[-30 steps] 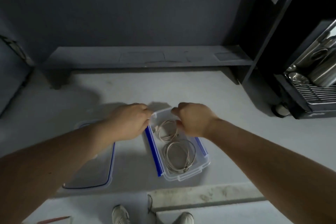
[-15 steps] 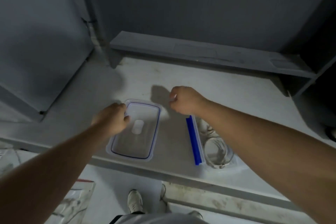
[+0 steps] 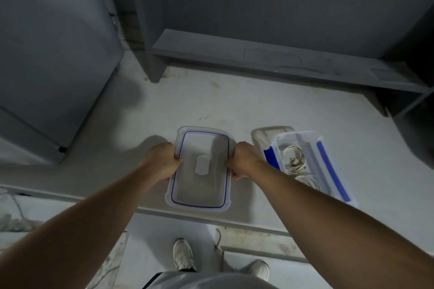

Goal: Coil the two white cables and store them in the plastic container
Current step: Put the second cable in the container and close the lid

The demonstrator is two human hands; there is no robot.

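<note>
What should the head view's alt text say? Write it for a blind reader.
A person's left hand and right hand grip the long edges of a clear rectangular plastic lid with a blue seal line, over a pale counter. Beside the right hand, an open clear plastic container with blue clips holds coiled white cables.

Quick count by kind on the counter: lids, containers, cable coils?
Lid: 1, gripped by left hand and right hand
Plastic container: 1
White cables: 2, far coil and near coil, inside the container
Total: 4
</note>
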